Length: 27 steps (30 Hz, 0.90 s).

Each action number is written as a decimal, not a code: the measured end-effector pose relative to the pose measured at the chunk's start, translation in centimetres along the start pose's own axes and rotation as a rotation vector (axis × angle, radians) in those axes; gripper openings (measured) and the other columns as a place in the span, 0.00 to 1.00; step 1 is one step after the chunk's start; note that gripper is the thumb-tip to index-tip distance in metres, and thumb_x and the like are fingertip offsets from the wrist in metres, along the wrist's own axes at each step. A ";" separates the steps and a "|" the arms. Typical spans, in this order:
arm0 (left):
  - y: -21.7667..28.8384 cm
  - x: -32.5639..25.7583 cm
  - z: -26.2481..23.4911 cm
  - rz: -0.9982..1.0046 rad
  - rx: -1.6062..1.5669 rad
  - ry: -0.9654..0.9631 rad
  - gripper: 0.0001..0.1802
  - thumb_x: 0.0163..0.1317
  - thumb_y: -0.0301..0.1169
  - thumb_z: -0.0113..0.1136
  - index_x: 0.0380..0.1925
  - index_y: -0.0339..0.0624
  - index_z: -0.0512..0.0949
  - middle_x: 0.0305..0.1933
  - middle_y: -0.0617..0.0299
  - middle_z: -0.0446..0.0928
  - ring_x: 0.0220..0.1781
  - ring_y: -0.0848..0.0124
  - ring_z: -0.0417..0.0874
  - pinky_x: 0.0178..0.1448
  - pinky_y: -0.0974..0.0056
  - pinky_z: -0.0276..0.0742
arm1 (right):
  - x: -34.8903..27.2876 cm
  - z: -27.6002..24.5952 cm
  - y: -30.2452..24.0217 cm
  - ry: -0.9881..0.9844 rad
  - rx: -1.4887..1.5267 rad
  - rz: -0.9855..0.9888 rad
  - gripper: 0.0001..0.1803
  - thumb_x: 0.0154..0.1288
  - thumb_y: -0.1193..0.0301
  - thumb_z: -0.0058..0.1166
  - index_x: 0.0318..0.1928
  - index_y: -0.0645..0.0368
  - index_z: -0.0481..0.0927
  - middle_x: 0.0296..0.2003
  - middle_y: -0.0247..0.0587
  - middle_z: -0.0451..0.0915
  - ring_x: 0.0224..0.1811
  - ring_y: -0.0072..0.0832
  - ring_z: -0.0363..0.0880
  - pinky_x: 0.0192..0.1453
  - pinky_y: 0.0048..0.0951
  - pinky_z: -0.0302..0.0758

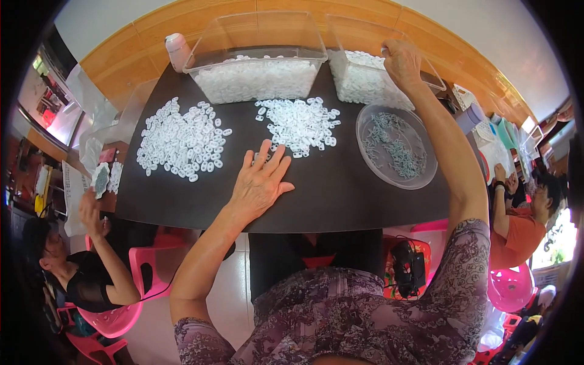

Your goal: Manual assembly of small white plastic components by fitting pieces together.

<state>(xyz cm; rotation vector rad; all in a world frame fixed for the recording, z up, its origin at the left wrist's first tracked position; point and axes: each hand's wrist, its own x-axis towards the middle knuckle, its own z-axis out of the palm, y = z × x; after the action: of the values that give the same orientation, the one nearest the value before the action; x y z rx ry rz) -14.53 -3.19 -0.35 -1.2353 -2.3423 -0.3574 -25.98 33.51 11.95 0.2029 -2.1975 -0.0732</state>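
Left hand (258,184) spread at the near edge of white pieces (298,125), left of round tray (420,135); right hand (401,64) curled at clear bin (359,38) behind tray, can't tell its grip. We'd call it piece-gathering; next calls for light fingertips.

My left hand (258,185) spreads beside piled white pieces (301,125) as my right hand (403,64) reaches over a clear bin (362,88).

Bright indoor light, blown-out patch (561,240) at right, fisheye-bent edges, black corners
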 end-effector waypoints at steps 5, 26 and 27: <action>-1.4 -0.5 0.4 -0.011 -0.038 -0.060 0.27 0.52 0.43 0.62 0.49 0.41 0.73 0.56 0.55 0.70 0.60 0.53 0.67 0.57 0.50 0.62 | 0.6 1.6 1.2 -0.103 0.015 -0.023 0.04 0.48 0.77 0.51 0.28 0.60 0.78 0.27 0.49 0.79 0.32 0.45 0.78 0.36 0.41 0.71; -2.8 -1.4 0.8 -0.091 -0.001 0.019 0.19 0.53 0.29 0.61 0.47 0.40 0.75 0.55 0.50 0.72 0.58 0.54 0.71 0.57 0.51 0.64 | -7.3 0.0 -15.2 -0.213 0.609 -0.274 0.13 0.47 0.82 0.53 0.36 0.59 0.79 0.34 0.39 0.79 0.37 0.40 0.74 0.40 0.37 0.71; -2.8 -1.4 0.7 -0.092 0.001 0.017 0.19 0.53 0.29 0.61 0.47 0.40 0.75 0.55 0.50 0.72 0.58 0.54 0.71 0.57 0.51 0.64 | -7.9 0.7 -16.2 -0.299 0.601 -0.241 0.14 0.47 0.81 0.53 0.37 0.59 0.79 0.35 0.39 0.79 0.38 0.41 0.73 0.42 0.37 0.71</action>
<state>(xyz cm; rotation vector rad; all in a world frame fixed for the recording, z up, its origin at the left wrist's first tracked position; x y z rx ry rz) -16.33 -5.42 -1.64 -1.1225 -2.3895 -0.3947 -20.04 18.94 3.23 0.8376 -2.4270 0.4558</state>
